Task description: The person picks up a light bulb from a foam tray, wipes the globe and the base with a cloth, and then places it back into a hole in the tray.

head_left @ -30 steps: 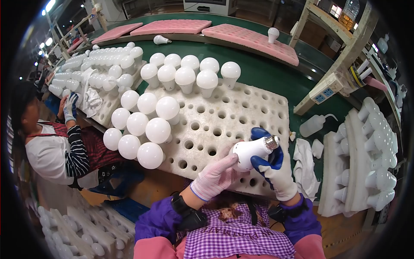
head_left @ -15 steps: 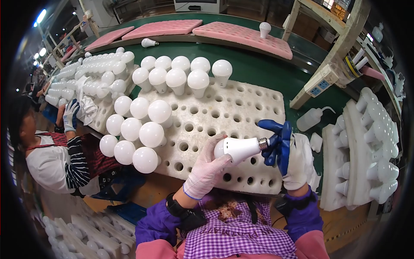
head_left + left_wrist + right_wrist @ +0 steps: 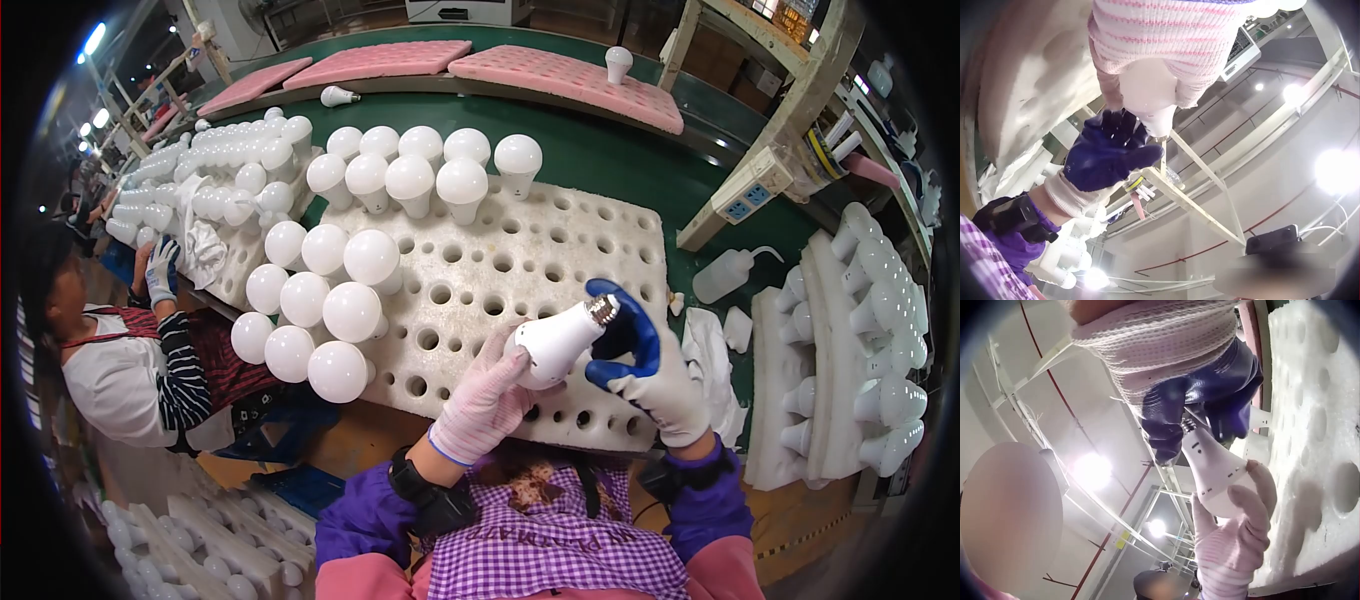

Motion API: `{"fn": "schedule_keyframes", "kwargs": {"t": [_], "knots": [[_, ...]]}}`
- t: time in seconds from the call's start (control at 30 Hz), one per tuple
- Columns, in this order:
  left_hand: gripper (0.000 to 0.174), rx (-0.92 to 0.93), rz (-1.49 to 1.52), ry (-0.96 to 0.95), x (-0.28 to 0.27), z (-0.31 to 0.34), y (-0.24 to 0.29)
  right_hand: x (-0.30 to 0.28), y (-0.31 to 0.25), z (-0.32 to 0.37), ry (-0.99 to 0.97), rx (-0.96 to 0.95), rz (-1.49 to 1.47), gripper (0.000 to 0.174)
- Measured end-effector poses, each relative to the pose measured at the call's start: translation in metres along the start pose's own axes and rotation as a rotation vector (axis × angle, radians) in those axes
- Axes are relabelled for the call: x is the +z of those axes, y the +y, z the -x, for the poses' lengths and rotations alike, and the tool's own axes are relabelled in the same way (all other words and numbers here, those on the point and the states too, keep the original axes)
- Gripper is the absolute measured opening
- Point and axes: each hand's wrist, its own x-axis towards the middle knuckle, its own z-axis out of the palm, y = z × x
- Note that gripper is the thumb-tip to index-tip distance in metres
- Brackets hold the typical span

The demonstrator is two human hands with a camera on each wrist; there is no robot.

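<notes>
A white LED bulb (image 3: 555, 345) is tilted with its metal screw cap (image 3: 602, 309) up and to the right. My left hand (image 3: 483, 402), in a pink-striped glove, grips it by the round dome end. My right hand (image 3: 655, 380), in a white glove with blue-coated fingers, curves in a wide C near the cap. Thumb and fingers stand apart on either side of the cap (image 3: 1189, 424) in the right wrist view. Below both hands lies a white foam tray (image 3: 520, 240) with rows of holes, bulbs (image 3: 345, 310) standing along its left and back parts.
Foam trays of bulbs (image 3: 885, 335) stand on edge at the right, near a white squeeze bottle (image 3: 722, 277) and a cloth (image 3: 708, 370). A post with a socket strip (image 3: 752, 190) rises behind. Pink foam trays (image 3: 565, 80) line the back. Another person (image 3: 125, 350) sits at left.
My right hand first held the bulb near its cap, then brought its fingers to the cap's end, and now arches apart around it. The bulb swung level, then tilted cap-up again in my left hand.
</notes>
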Motion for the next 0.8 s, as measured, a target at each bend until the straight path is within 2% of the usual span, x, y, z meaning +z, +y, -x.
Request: {"fn": "schedule_keyframes", "kwargs": {"t": [0.03, 0.07, 0.1, 0.13, 0.17, 0.23, 0.27, 0.3, 0.37, 0.43, 0.5, 0.53, 0.57, 0.6, 0.67, 0.7, 0.77, 0.8], "knots": [[0.062, 0.0, -0.001, -0.001, 0.002, -0.001, -0.005, 0.004, 0.004, -0.001, 0.008, 0.009, 0.018, 0.075], [0.06, 0.066, -0.102, 0.058, 0.004, -0.001, -0.011, 0.009, 0.006, 0.0, -0.032, 0.116, 0.034, 0.079], [0.058, 0.132, -0.203, 0.115, 0.004, 0.0, -0.015, 0.013, 0.014, -0.001, -0.03, 0.114, 0.032, 0.079], [0.051, 0.031, -0.517, 0.118, 0.001, 0.004, -0.011, 0.016, 0.024, -0.005, 0.018, 0.069, -0.021, 0.078], [0.051, 0.029, -0.519, 0.117, -0.001, 0.003, -0.012, 0.018, 0.03, -0.006, 0.066, 0.026, -0.074, 0.077], [0.049, 0.15, -0.74, 0.081, -0.005, 0.0, -0.013, 0.012, 0.029, -0.005, 0.033, 0.048, -0.113, 0.075], [0.054, 0.305, -0.902, 0.163, -0.004, -0.002, -0.006, 0.01, 0.031, -0.003, 0.017, 0.043, 0.007, 0.075], [0.054, 0.304, -0.904, 0.169, -0.001, -0.001, 0.002, 0.009, 0.032, -0.002, -0.001, 0.041, 0.126, 0.074], [0.049, 0.475, -1.184, 0.191, 0.006, 0.002, 0.018, 0.012, 0.03, 0.0, 0.01, 0.038, 0.226, 0.076], [0.054, 0.46, -1.196, 0.271, 0.034, 0.002, 0.03, 0.014, 0.03, 0.0, -0.001, -0.154, 0.561, 0.079], [0.054, 0.052, -1.4, 0.184, 0.058, 0.001, 0.046, 0.018, 0.026, 0.0, -0.048, -0.171, 0.642, 0.08], [0.051, 0.096, -1.276, 0.129, 0.042, -0.007, 0.034, 0.017, 0.027, 0.002, -0.047, -0.175, 0.642, 0.078], [0.051, 0.1, -1.274, 0.135, 0.032, -0.01, 0.032, 0.015, 0.028, 0.003, -0.043, -0.18, 0.642, 0.077], [0.045, 0.056, -1.128, 0.04, 0.024, -0.012, 0.031, 0.011, 0.029, 0.004, -0.051, -0.114, 0.631, 0.075], [0.032, -0.028, -0.831, -0.104, 0.021, -0.011, 0.031, 0.011, 0.019, 0.004, -0.097, -0.107, 0.601, 0.073], [0.032, -0.035, -0.825, -0.105, 0.021, -0.009, 0.036, 0.011, 0.015, 0.004, -0.147, -0.102, 0.569, 0.071], [0.034, -0.199, -0.823, -0.202, 0.02, -0.005, 0.05, 0.005, 0.014, 0.005, -0.202, -0.097, 0.48, 0.064], [0.035, -0.254, -0.765, -0.187, 0.017, -0.004, 0.053, 0.004, 0.009, 0.006, -0.283, 0.041, 0.313, 0.063]]}}
